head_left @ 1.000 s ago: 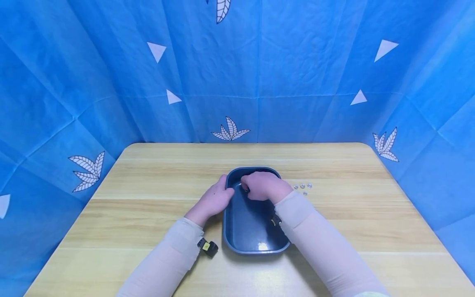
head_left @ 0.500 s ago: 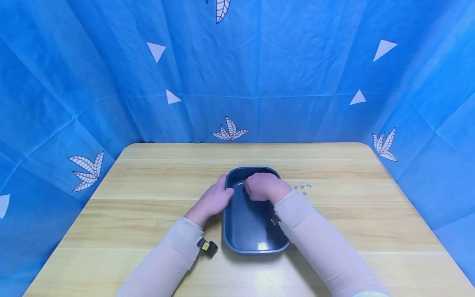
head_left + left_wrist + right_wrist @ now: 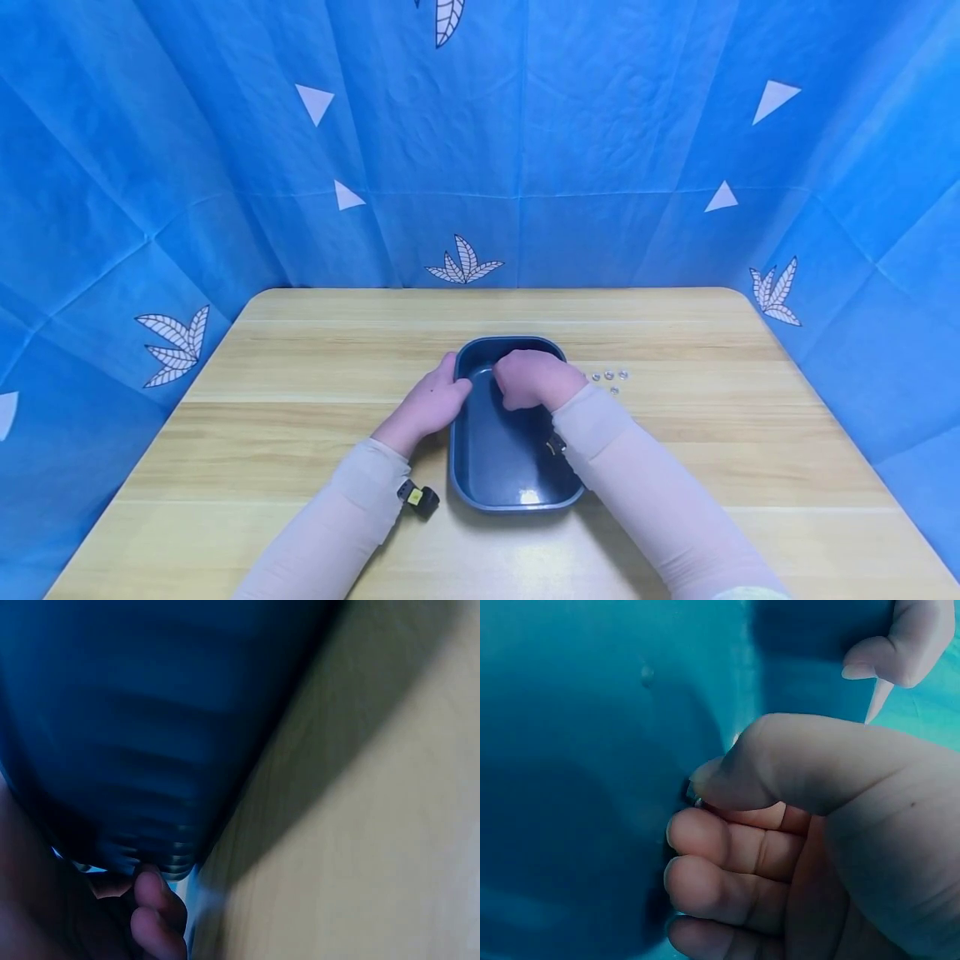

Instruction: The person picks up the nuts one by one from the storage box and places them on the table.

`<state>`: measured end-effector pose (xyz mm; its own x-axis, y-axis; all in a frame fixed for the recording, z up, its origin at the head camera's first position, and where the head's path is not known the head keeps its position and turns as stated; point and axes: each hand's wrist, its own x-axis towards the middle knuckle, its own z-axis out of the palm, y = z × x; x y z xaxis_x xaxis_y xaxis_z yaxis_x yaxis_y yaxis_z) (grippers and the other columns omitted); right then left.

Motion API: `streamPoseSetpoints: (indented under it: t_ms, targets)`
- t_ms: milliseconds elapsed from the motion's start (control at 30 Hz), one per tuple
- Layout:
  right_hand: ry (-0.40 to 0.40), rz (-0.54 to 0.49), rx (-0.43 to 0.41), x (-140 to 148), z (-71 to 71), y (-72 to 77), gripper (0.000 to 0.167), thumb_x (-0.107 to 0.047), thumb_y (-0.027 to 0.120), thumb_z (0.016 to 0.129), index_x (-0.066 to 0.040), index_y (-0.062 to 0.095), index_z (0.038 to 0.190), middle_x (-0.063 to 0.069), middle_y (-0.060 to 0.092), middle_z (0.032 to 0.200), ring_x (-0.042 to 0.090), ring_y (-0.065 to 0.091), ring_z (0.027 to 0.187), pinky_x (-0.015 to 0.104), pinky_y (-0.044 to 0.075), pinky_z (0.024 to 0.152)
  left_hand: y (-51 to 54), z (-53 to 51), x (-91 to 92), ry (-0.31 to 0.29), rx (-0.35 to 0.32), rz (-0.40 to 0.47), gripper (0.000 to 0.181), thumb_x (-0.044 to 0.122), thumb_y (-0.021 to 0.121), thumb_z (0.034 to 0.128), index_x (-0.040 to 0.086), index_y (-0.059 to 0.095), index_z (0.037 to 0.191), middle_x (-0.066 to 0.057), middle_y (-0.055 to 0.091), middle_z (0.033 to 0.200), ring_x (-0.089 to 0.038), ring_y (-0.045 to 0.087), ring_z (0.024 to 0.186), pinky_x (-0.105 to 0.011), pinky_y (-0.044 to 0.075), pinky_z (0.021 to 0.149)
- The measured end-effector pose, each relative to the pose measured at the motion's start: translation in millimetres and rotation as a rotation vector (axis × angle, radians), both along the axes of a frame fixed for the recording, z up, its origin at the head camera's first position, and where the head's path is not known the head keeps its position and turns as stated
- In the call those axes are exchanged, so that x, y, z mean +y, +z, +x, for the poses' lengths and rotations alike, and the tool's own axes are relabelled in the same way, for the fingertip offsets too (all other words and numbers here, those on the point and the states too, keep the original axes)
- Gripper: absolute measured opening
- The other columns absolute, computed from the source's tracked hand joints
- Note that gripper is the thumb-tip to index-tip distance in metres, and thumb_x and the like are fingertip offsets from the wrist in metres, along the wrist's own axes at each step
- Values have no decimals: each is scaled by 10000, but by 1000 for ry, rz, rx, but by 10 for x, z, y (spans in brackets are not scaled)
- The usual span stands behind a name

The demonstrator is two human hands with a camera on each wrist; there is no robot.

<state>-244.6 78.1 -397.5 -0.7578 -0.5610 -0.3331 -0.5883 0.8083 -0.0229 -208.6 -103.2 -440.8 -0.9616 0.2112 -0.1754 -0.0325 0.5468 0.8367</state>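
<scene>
A dark blue rectangular bin [image 3: 498, 467] stands on the wooden table. My left hand [image 3: 435, 400] grips its left rim, thumb hooked over the edge; in the left wrist view the fingers [image 3: 161, 915] curl against the ribbed outer wall [image 3: 150, 742]. Inside the far part of the bin, my right hand [image 3: 532, 379] is bent down. In the right wrist view its thumb [image 3: 720, 780] and forefinger pinch a small, dark, shiny piece [image 3: 692, 793] close to the bin's surface. Most of that piece is hidden, so its kind is unclear. The other right fingers are curled.
Several small silvery ring-like pieces [image 3: 609, 375] lie on the table [image 3: 697, 433] just right of the bin, near the right wrist. A blue patterned curtain [image 3: 600, 125] encloses the table's back and sides. A small black device [image 3: 420, 498] is strapped at the left wrist.
My right hand has shifted slightly to the right inside the bin, its fingertips now hidden from the head camera. My left hand and the bin have stayed in place.
</scene>
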Motion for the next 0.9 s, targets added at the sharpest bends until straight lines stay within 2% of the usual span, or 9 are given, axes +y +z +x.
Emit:
streamPoseSetpoints:
  t_ms: [167, 267, 400, 500, 667, 900]
  targets:
    - [-35, -70, -56, 37, -21, 8, 310, -145, 632, 869, -176, 474, 603, -57, 357, 517, 144, 435, 487, 276, 385, 540, 12, 4, -6, -1, -3, -1, 445, 335, 429, 1032, 182, 403, 1449, -54, 513, 1446, -288, 496, 1280, -610, 358, 1093]
    - [-64, -128, -77, 75, -37, 23, 221, -157, 635, 862, -180, 532, 668, -56, 410, 536, 148, 462, 511, 285, 402, 552, 26, 8, -5, -1, -6, -6, 444, 339, 432, 1032, 180, 407, 1445, -53, 519, 1435, -288, 500, 1267, -607, 363, 1091]
    - [-72, -206, -70, 122, -56, 64, 104, -178, 650, 866, -189, 599, 776, -49, 540, 626, 152, 544, 604, 301, 450, 604, 45, 11, -3, 1, -5, -15, 443, 341, 433, 1030, 179, 409, 1442, -47, 527, 1425, -283, 508, 1243, -595, 382, 1080]
    - [-79, -268, -65, 155, -55, 97, 81, -177, 661, 863, -188, 611, 800, -38, 590, 688, 164, 568, 658, 315, 466, 626, 51, 8, -2, 4, 0, -18, 436, 337, 437, 1029, 177, 416, 1434, -47, 536, 1411, -283, 513, 1225, -585, 396, 1068]
    - [-98, -346, -59, 202, -26, 134, 80, -167, 656, 867, -193, 603, 813, -29, 598, 708, 173, 576, 680, 317, 471, 624, 47, 4, -8, 7, 4, -18, 422, 337, 441, 1030, 178, 424, 1420, -44, 543, 1396, -283, 518, 1213, -584, 404, 1060]
    - [-105, -403, -36, 275, 40, 184, 28, -148, 642, 869, -167, 622, 874, -28, 597, 729, 172, 574, 704, 312, 476, 635, 37, 0, -12, -4, 23, -18, 424, 325, 441, 1033, 163, 425, 1424, -53, 550, 1389, -283, 527, 1207, -579, 414, 1052]
